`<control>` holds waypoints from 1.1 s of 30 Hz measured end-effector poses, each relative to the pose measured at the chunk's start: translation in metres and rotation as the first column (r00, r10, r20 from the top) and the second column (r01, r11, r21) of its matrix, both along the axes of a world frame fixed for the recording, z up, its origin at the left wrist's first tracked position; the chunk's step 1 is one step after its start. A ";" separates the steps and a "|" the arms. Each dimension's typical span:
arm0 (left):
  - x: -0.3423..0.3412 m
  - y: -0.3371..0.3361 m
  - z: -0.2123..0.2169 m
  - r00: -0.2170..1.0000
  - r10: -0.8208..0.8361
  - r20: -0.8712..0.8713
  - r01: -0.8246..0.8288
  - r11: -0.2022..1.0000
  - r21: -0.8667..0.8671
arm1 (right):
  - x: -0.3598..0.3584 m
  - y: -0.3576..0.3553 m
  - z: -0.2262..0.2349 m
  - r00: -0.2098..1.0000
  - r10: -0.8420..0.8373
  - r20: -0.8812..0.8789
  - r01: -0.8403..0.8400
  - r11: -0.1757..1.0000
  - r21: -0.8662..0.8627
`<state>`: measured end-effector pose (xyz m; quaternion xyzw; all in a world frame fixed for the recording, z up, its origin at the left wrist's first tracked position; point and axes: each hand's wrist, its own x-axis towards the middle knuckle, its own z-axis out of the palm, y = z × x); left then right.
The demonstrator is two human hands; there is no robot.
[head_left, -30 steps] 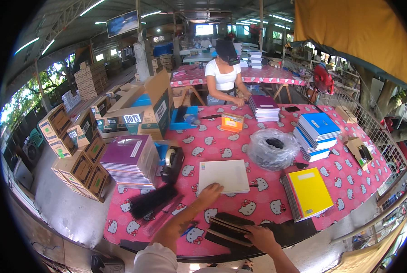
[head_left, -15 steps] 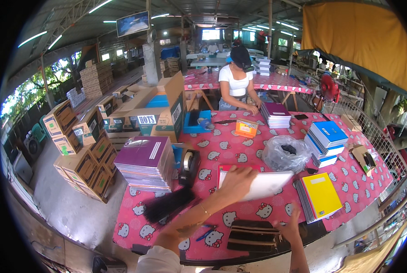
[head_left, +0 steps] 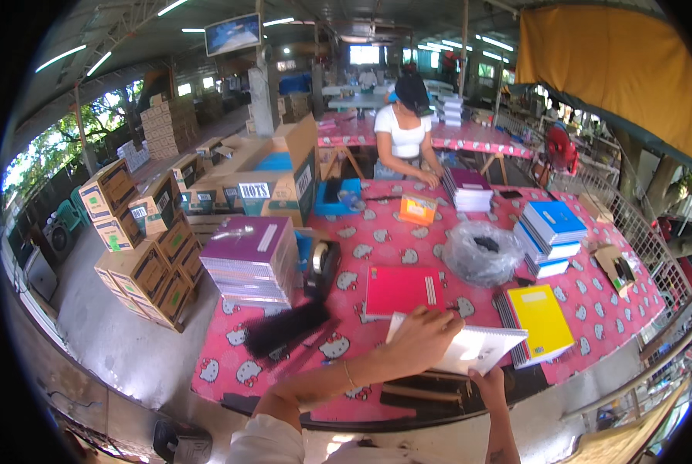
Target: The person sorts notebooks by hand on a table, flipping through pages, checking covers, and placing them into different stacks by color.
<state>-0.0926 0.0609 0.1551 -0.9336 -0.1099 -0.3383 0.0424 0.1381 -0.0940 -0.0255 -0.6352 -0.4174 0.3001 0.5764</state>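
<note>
While your left hand curls its fingers over the white spiral notebook, lifted just above the red notebook, your right hand seems to pinch its near edge (partly hidden). Next, set it down squarely.

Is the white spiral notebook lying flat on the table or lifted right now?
Lifted. The white spiral notebook is tilted above the pink tablecloth, gripped by the left hand, with the red notebook showing beneath it.

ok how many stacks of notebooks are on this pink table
4: purple stack at the left edge, yellow stack at the right front, blue stack behind it, dark purple stack at the far side. More may be hidden.
</note>
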 end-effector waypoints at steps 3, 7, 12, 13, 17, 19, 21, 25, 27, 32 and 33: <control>-0.004 -0.007 0.008 0.998 -0.060 -0.007 0.060 0.998 -0.024 | 0.003 0.001 -0.013 0.989 0.004 0.149 -0.008 1.000 0.026; -0.002 -0.013 0.017 0.996 -0.005 -0.092 -0.005 0.993 -0.115 | 0.003 0.003 -0.009 0.991 -0.007 0.130 -0.001 0.998 0.059; -0.001 -0.015 0.019 0.995 0.014 -0.101 -0.028 0.991 -0.132 | 0.004 0.003 0.004 0.995 0.065 0.074 -0.058 0.993 -0.102; 0.004 -0.017 0.019 0.995 0.008 -0.103 -0.022 0.991 -0.134 | 0.008 0.004 0.000 0.997 0.074 -0.013 -0.075 0.996 -0.045; 0.006 -0.018 0.013 0.988 0.004 -0.157 -0.022 0.993 -0.117 | 0.012 0.005 -0.012 0.976 0.129 -0.173 -0.137 0.990 -0.032; -0.008 -0.020 -0.001 0.989 0.025 -0.143 -0.043 0.991 -0.123 | 0.007 0.006 -0.008 0.978 0.163 -0.132 -0.149 0.983 0.110; -0.028 -0.023 -0.046 0.985 0.167 -0.046 -0.170 0.981 -0.088 | -0.003 0.010 0.005 0.973 0.212 -0.088 -0.182 0.948 0.261; -0.038 -0.056 -0.079 0.961 0.269 0.063 -0.267 0.963 -0.041 | -0.015 0.008 -0.019 0.986 0.163 -0.046 -0.159 0.984 0.086; -0.050 -0.061 -0.106 0.867 0.434 0.244 -0.338 0.873 -0.352 | -0.024 0.012 -0.034 0.964 0.142 -0.223 -0.099 0.976 0.196; -0.075 -0.039 -0.200 0.659 0.668 0.345 0.163 0.320 -0.933 | -0.035 0.020 -0.052 0.993 0.089 -0.084 -0.078 0.989 0.124; -0.086 -0.017 -0.207 0.700 0.645 0.306 0.073 0.361 -0.930 | -0.029 0.024 -0.048 0.981 0.137 -0.139 -0.119 0.984 0.136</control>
